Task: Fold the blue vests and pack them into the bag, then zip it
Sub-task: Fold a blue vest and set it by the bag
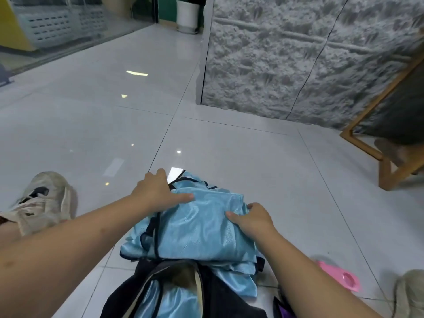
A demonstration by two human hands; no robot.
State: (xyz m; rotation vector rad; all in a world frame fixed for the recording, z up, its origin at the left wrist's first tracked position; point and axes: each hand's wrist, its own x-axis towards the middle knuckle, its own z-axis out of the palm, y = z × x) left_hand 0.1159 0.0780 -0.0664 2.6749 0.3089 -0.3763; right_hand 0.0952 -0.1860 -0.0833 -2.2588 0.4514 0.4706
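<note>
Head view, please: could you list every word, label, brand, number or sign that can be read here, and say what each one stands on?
None: no readable text appears anywhere.
Blue vests: plain shiny fabric with dark trim, no print visible.
Bag: no logo or label visible.
Shoe: dark marks, no readable brand.
Pink object: blurred, no lettering discernible.

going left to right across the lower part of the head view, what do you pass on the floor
shoe → left hand → folded blue vests → right hand → pink object
</note>
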